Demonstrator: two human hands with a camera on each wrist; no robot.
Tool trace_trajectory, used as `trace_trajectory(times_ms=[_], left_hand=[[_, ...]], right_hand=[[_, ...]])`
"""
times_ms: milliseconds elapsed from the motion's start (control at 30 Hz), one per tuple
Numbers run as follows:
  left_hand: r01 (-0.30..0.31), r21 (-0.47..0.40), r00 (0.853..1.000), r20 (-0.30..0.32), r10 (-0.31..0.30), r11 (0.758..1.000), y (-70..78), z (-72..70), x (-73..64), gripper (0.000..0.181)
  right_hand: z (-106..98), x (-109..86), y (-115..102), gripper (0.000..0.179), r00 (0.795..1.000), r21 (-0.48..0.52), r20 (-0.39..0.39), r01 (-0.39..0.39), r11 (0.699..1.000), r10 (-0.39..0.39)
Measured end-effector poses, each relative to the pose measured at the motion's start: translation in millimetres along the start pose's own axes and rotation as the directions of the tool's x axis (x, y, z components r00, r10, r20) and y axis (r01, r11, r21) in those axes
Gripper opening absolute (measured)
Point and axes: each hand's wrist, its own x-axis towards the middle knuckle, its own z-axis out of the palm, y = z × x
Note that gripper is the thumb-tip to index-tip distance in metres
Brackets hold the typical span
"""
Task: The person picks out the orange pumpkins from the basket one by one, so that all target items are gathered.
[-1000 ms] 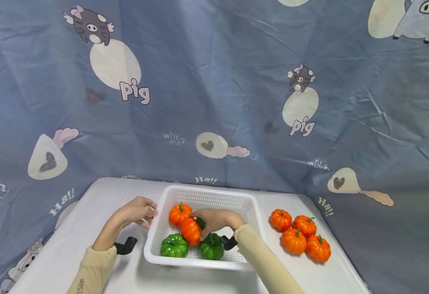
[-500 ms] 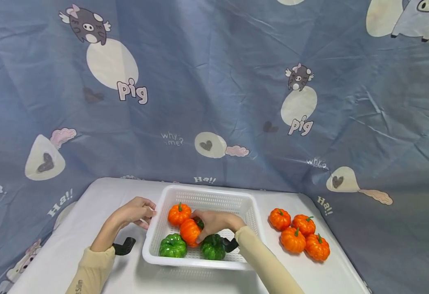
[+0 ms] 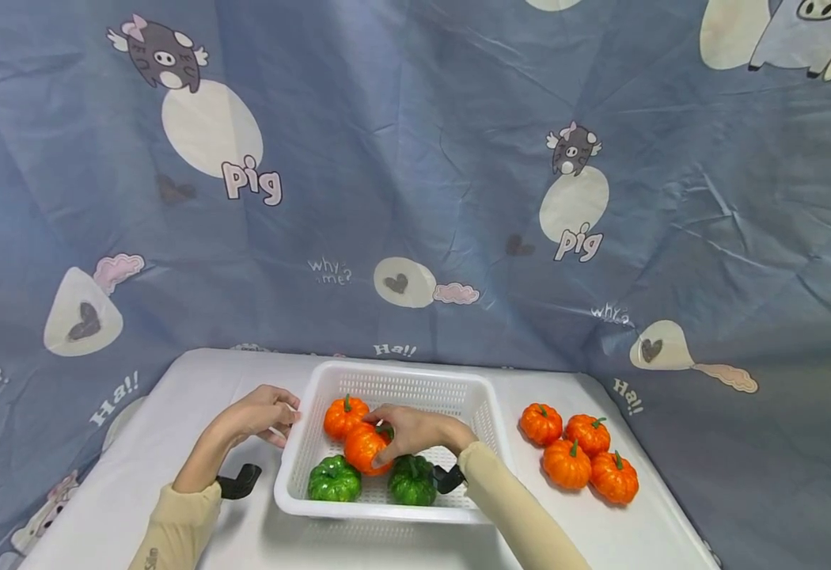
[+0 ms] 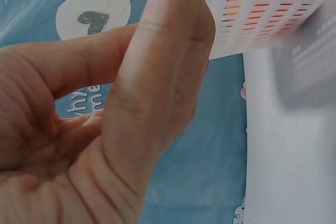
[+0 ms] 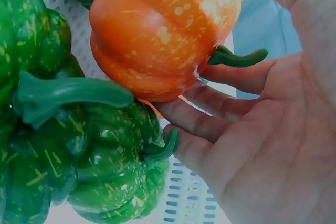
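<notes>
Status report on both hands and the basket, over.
Right hand gripping orange pumpkin inside basket. Left hand at basket's left rim. Green pumpkins crowding close beside.

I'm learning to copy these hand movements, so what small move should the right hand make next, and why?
Probably lift the held orange pumpkin straight up: the right hand has its fingers curled round it, and green pumpkins sit close by inside the white basket, so dragging it sideways could knock them.
</notes>
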Motion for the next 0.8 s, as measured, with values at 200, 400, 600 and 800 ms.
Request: trace_trajectory(times_ms=[200,400,600,800], left_hand=[[-0.001,-0.006,1.0,0.002,0.001,1.0,-2.2,1.3,1.2,0.036],[-0.004,-0.005,1.0,0.002,0.004,1.0,-1.2,1.2,1.0,0.035],[-0.008,-0.002,1.0,0.002,0.008,1.0,-2.0,0.9,0.6,0.035],[0.002,-0.005,1.0,-0.011,-0.002,1.0,1.0,1.1,0.2,0.034]], right_hand=[[-0.9,-3.5,-1.1,0.076,1.0,0.008,-0.012,0.003,1.0,-0.003],[-1.6,-7.7,-3.8,0.083,0.999,0.066,-0.038,-0.019,0.998,0.021],[-4.3,-14.2,-3.9,0.076,0.995,0.084,-0.09,-0.032,0.996,0.04],[-18.7,-34.8,-0.2,0.075,0.979,0.133,-0.177,-0.079,0.988,0.102]])
